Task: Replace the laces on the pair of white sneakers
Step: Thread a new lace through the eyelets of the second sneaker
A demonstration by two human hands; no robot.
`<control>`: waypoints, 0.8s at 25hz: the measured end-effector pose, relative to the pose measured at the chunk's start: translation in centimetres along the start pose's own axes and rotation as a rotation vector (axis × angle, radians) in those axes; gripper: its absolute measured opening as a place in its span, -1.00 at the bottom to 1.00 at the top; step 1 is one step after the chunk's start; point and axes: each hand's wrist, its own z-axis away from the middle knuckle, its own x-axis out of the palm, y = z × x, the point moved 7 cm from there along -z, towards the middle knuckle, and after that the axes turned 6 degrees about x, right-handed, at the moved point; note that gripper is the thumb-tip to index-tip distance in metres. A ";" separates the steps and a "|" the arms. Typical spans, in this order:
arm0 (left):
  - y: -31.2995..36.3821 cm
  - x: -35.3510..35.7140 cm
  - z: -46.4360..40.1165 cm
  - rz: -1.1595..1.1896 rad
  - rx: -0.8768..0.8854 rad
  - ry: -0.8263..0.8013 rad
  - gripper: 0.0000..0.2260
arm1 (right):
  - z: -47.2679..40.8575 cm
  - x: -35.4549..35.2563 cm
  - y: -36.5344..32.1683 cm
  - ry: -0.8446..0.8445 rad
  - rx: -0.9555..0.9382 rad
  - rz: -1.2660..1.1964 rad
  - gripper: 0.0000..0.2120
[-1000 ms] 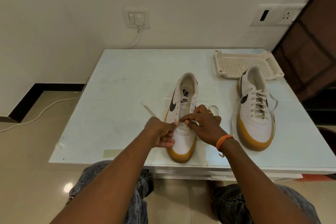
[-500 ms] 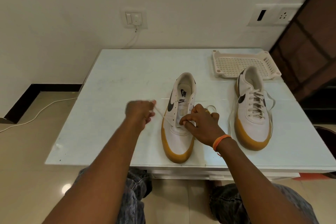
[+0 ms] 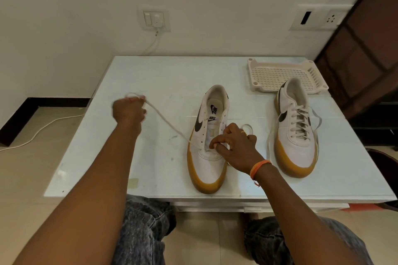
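1. Head view: left hand [image 3: 129, 109] grips the lace [image 3: 170, 126], drawing it taut from the near sneaker [image 3: 210, 142] at counter [image 3: 150, 79] centre; right hand [image 3: 234, 145] pinches at its lowest eyelets.
2. Judgement: first-eyelet threading; next, even both ends. The right sneaker [image 3: 296, 133] is laced.

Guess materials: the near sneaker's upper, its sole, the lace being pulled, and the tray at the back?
Sneaker upper: smooth white leather or synthetic, matte with stitched seams. Sole: tan gum-type rubber, dull. Lace: flat woven fabric, off-white, limp where the left hand pulls it. Tray: cream moulded plastic, perforated grid, slight gloss.
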 end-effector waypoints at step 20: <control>-8.7 5.6 13.3 -0.288 -0.429 -0.404 -0.77 | 0.5 0.3 0.0 0.024 -0.032 -0.001 -0.82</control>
